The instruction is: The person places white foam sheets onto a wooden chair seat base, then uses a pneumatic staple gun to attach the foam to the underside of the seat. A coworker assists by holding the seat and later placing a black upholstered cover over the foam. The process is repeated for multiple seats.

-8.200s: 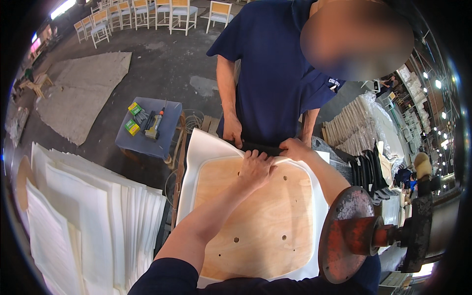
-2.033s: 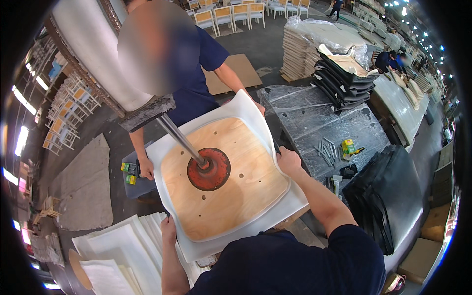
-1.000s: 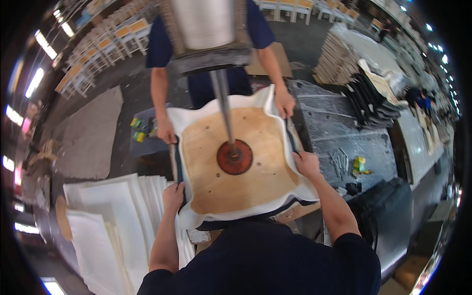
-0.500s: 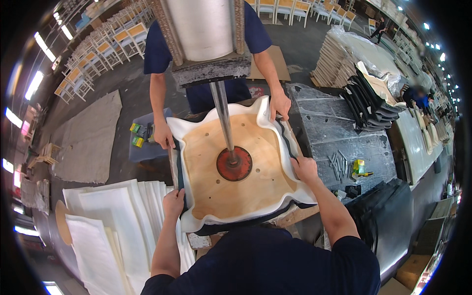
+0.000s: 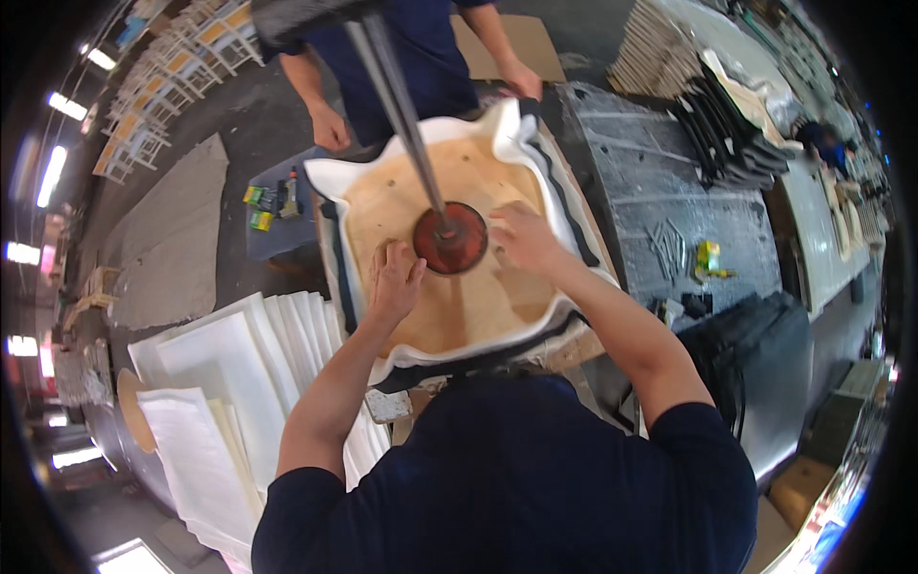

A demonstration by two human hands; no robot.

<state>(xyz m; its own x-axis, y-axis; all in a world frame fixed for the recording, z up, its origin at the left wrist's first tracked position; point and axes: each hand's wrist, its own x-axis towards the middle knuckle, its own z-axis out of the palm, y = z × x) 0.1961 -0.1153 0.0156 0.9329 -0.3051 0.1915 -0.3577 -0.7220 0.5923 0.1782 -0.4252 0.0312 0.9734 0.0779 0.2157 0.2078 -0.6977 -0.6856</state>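
A plywood seat panel (image 5: 382, 206) with small holes lies in front of me, ringed by white padding (image 5: 335, 175) and dark cover material (image 5: 571, 218) along its sides. A metal rod (image 5: 400, 105) comes down onto it and ends in a round red disc (image 5: 449, 251). On the wood just left of the disc is my left hand (image 5: 394, 282), fingers apart and holding nothing. My right hand (image 5: 526, 239) is over the wood at the disc's right edge, slightly blurred, its fingers loosely spread with nothing seen in them.
Across from me stands a co-worker, one hand (image 5: 330, 127) off the panel and the other (image 5: 521, 81) near its far right corner. White padding sheets (image 5: 239, 349) are stacked at left. Metal pieces (image 5: 666, 251) lie on the right table (image 5: 622, 182), beside black sheets (image 5: 755, 354).
Both my hands have left the side edges and moved inward beside the disc. The co-worker's hands have drawn back from the edges. The panel appears higher in view.
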